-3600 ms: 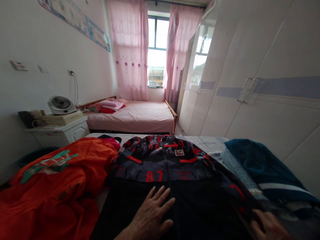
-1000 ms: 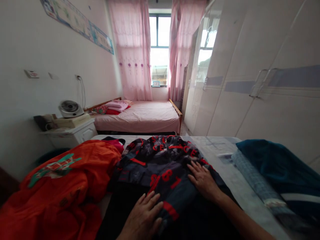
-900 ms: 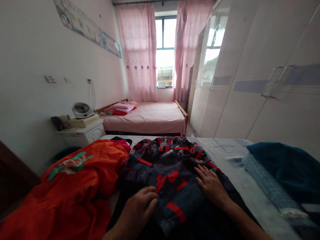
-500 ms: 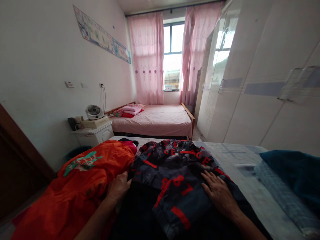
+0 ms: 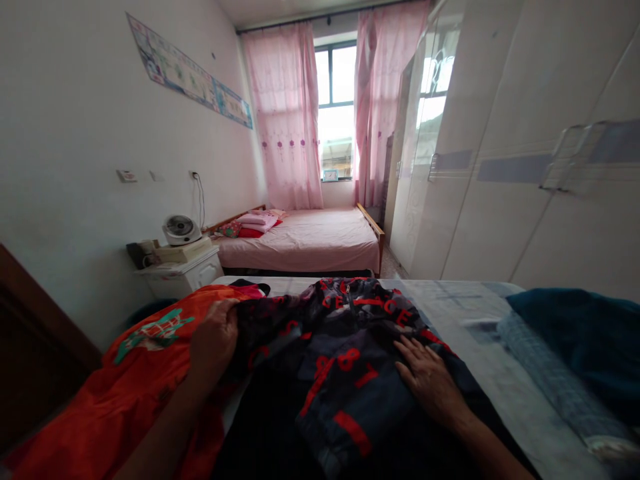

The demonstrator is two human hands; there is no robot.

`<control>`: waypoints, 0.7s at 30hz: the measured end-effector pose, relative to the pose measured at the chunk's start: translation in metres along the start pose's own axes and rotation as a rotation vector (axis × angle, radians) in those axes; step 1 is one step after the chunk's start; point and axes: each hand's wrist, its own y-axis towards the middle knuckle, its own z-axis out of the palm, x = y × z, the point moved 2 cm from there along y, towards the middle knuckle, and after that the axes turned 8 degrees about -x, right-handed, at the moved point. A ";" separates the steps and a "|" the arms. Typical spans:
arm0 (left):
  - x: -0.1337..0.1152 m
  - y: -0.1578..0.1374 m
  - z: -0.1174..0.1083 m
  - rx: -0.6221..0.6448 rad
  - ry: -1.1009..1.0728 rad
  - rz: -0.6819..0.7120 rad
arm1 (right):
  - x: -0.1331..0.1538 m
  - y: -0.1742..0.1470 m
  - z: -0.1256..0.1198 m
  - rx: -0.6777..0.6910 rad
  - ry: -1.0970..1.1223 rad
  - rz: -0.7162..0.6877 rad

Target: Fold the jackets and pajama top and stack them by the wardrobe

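A dark jacket point(image 5: 367, 340) with red letters and numbers lies spread on a bed, one sleeve folded across its front. My left hand point(image 5: 216, 337) is closed on the jacket's other sleeve and pulls it out to the left, above an orange garment point(image 5: 150, 373) with a green print. Flat on the right side of the jacket rests my right hand point(image 5: 433, 380), fingers stretched out. Black cloth point(image 5: 270, 427) lies under or below the jacket; where one ends and the other begins is hard to tell.
The near bed point(image 5: 480, 320) has a pale patterned sheet. On its right are a folded blue-grey quilt point(image 5: 545, 367) and dark teal cloth point(image 5: 575, 327). Beyond stands a pink-covered bed point(image 5: 320, 240); a fan point(image 5: 181, 229) sits on a white cabinet point(image 5: 200, 270). White wardrobes point(image 5: 505, 220) line the right.
My left hand has moved up and left, drawing the jacket's sleeve out over the orange garment. My right hand stays flat on the jacket. The view has shifted slightly to the right.
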 end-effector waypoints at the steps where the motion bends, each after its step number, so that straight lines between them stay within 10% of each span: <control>1: 0.004 0.001 0.005 0.019 -0.009 -0.003 | 0.000 0.000 0.000 -0.003 0.004 0.001; 5: -0.019 0.013 -0.002 -0.030 -0.042 0.062 | 0.001 0.000 -0.002 -0.008 0.019 0.011; 9: -0.098 -0.016 -0.027 0.007 -0.194 0.411 | -0.001 0.000 -0.001 -0.007 0.020 0.004; 14: -0.159 -0.137 -0.005 0.591 -0.532 0.990 | -0.002 -0.001 0.003 -0.010 0.039 -0.010; 17: -0.149 -0.173 0.007 0.901 -0.642 0.981 | -0.001 0.003 -0.007 -0.011 0.114 0.020; 21: -0.115 -0.132 -0.010 0.819 -0.689 0.613 | -0.003 0.002 -0.037 -0.035 0.268 0.098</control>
